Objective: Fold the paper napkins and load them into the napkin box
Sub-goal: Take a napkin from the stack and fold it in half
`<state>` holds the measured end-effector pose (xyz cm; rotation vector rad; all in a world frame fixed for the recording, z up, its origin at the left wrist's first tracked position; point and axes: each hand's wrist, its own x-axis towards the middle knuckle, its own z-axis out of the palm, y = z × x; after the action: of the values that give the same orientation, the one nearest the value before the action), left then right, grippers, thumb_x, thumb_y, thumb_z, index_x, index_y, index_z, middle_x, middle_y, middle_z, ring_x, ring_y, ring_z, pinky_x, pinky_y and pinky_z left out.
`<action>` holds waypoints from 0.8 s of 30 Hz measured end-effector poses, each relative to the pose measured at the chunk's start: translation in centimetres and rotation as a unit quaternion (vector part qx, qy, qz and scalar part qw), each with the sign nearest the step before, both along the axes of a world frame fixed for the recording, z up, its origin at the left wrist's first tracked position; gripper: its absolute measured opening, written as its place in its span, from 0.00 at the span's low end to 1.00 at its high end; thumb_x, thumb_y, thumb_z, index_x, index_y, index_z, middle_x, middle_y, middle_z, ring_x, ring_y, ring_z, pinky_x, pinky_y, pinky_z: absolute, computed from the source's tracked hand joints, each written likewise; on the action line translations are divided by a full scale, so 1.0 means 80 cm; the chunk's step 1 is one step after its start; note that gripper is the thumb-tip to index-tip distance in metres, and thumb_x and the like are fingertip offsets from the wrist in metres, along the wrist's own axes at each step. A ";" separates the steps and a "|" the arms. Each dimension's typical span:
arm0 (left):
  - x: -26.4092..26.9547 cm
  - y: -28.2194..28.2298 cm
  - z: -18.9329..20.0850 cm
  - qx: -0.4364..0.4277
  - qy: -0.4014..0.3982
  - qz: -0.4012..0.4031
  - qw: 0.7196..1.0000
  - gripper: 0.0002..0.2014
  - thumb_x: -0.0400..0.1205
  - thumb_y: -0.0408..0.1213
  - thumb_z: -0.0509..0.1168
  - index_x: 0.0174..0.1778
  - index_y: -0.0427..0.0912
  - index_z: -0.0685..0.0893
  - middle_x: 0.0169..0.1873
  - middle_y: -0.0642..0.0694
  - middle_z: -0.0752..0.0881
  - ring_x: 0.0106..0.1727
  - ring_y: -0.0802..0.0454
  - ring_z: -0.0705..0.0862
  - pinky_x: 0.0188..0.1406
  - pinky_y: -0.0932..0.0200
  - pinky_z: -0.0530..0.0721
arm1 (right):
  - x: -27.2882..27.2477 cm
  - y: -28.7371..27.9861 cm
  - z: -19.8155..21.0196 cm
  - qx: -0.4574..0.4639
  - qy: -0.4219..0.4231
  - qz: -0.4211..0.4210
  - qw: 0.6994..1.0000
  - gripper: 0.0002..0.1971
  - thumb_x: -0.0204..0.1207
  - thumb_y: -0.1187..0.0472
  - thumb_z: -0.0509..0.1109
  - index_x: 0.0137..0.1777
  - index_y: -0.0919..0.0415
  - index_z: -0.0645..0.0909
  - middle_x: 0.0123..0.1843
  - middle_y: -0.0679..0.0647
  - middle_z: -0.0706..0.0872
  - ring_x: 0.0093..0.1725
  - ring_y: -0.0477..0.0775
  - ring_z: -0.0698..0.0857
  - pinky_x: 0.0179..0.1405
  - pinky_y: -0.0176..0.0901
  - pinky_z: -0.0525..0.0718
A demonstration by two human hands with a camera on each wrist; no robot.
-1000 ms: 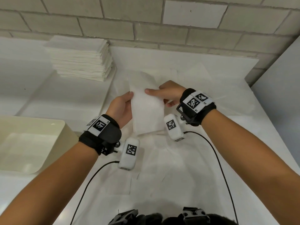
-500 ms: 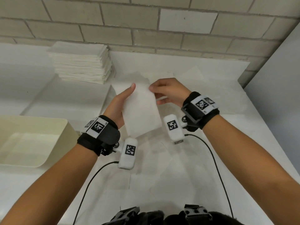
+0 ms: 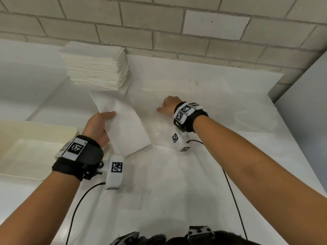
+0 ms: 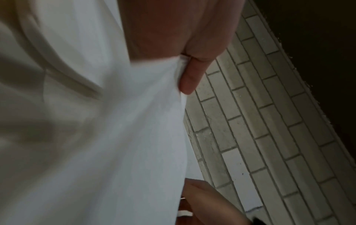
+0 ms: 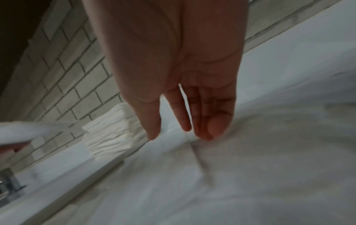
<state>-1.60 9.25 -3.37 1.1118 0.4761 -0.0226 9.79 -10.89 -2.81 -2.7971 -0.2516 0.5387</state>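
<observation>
Right hand [image 3: 169,106] has let go, fingers loose — left hand [image 3: 98,127] alone pinches the limp, light napkin [image 3: 126,128] by its edge.

White table [image 3: 265,156]; napkin stack [image 3: 95,68] (by wall); cream box [image 3: 35,131]; loose napkins [image 3: 185,85].

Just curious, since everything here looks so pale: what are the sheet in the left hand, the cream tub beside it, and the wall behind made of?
The folded napkin looks like soft matte tissue paper: it bends limply in the left hand. The napkin box seems to be smooth cream plastic, with rounded moulded corners and a slight sheen. The wall looks like painted or glazed brick, with recessed mortar lines; which finish is unclear.
</observation>
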 end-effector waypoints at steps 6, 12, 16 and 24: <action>0.004 -0.007 -0.002 -0.023 0.008 -0.018 1.000 0.09 0.84 0.33 0.59 0.56 0.39 0.82 0.40 0.46 0.91 0.46 0.49 0.89 0.46 0.54 0.84 | 0.009 0.028 -0.033 -0.018 0.012 0.002 1.000 0.25 0.72 0.50 0.74 0.62 0.66 0.76 0.58 0.60 0.85 0.51 0.60 0.84 0.46 0.42 0.78; 0.010 -0.012 -0.010 -0.055 0.020 -0.011 0.998 0.10 0.86 0.38 0.58 0.56 0.40 0.82 0.42 0.45 0.90 0.46 0.50 0.89 0.45 0.55 0.84 | 0.024 -0.008 -0.008 0.254 0.074 -0.125 0.956 0.27 0.70 0.61 0.76 0.67 0.71 0.76 0.65 0.64 0.82 0.62 0.63 0.82 0.63 0.51 0.80; 0.014 -0.030 -0.008 -0.062 0.024 -0.023 0.998 0.14 0.86 0.41 0.56 0.64 0.39 0.79 0.49 0.44 0.88 0.48 0.49 0.88 0.43 0.55 0.84 | -0.004 -0.039 0.046 0.462 0.078 -0.147 0.871 0.18 0.75 0.73 0.69 0.65 0.71 0.77 0.58 0.63 0.84 0.55 0.61 0.85 0.56 0.51 0.84; 0.015 -0.073 0.030 -0.097 -0.082 -0.143 0.982 0.29 0.85 0.60 0.44 0.65 0.43 0.80 0.61 0.40 0.85 0.61 0.46 0.85 0.60 0.49 0.83 | -0.075 -0.017 0.072 0.477 0.111 -0.057 0.870 0.28 0.72 0.67 0.75 0.70 0.70 0.71 0.65 0.62 0.82 0.62 0.60 0.83 0.65 0.52 0.82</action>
<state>-0.41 3.39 -0.95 0.9727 0.1595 -0.2232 3.80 -12.22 2.95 -1.7585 -0.2164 0.5095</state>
